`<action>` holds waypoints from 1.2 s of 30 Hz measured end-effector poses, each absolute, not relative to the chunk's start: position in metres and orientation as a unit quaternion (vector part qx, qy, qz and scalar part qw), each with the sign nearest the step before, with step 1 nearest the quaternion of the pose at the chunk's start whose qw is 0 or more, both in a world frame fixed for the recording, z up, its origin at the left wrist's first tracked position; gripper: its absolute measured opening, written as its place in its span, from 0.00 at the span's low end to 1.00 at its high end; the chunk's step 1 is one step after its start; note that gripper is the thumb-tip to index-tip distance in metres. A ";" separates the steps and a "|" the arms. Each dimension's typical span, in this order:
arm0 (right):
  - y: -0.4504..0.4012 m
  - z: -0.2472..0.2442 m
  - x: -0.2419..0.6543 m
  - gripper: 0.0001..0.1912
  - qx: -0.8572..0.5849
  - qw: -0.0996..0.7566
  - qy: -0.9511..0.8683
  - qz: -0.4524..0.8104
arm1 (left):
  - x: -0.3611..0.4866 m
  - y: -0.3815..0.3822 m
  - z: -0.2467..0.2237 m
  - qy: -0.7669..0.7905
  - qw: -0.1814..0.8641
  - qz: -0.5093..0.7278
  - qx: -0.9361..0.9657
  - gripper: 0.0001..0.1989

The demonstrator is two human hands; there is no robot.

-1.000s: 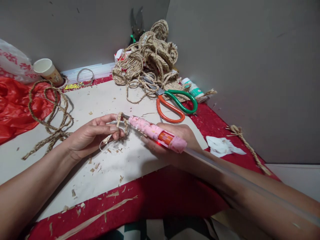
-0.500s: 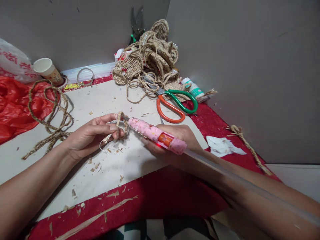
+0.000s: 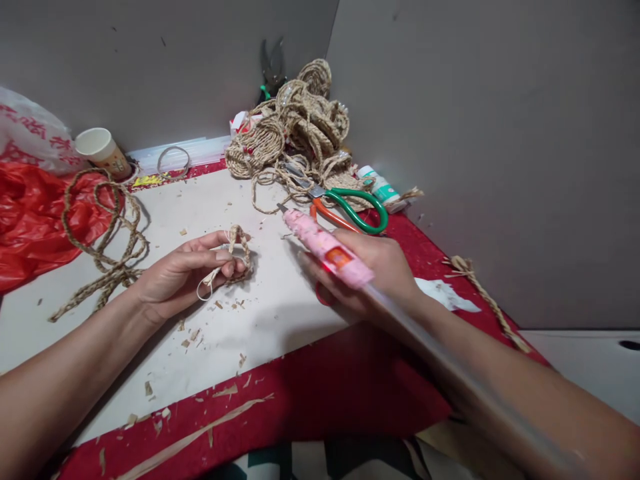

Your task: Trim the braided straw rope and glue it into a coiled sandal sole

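My left hand [image 3: 193,270] pinches a small loop of braided straw cord [image 3: 242,243] between thumb and fingers, above the white board. A thin white thread [image 3: 204,291] curls from the loop near my thumb. My right hand [image 3: 373,263] is wrapped round a hot glue gun [image 3: 317,237] covered in pink wrapping, with a long translucent glue stick [image 3: 425,340] running out of its back along my forearm. The dark nozzle points up and left, apart from the loop. Scissors [image 3: 357,207] with one green and one orange handle lie behind it, partly hidden.
Coiled braided cord [image 3: 310,127] is piled at the back, with pruning shears [image 3: 273,67] behind. A loose braid [image 3: 113,247], red plastic bag [image 3: 35,220] and paper cup [image 3: 103,150] stand left. Right are a white tissue [image 3: 447,295] and knotted braid [image 3: 487,297]. Scraps litter the white board [image 3: 200,380].
My right hand has drawn the glue gun up and right, so its nozzle has left the cord loop. My left hand still holds the loop in nearly the same place.
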State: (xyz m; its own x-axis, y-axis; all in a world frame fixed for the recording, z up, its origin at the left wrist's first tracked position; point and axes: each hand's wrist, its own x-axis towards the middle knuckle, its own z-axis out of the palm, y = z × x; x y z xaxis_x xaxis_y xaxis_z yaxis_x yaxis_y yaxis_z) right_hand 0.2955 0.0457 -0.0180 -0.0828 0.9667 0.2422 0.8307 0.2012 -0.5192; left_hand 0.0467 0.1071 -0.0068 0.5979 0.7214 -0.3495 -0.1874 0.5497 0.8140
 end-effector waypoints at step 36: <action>0.051 -0.007 0.229 0.09 -0.473 0.473 -0.525 0.526 | 0.054 0.072 0.014 0.405 0.691 0.310 0.512 0.09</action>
State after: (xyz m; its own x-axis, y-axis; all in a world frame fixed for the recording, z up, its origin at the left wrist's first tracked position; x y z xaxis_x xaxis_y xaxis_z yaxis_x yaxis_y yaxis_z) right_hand 0.2294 0.0513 -0.0070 -0.1057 0.9944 -0.0008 -0.0004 -0.0008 -1.0000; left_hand 0.0537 0.0725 0.0142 0.4795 0.8430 -0.2438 -0.0134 0.2848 0.9585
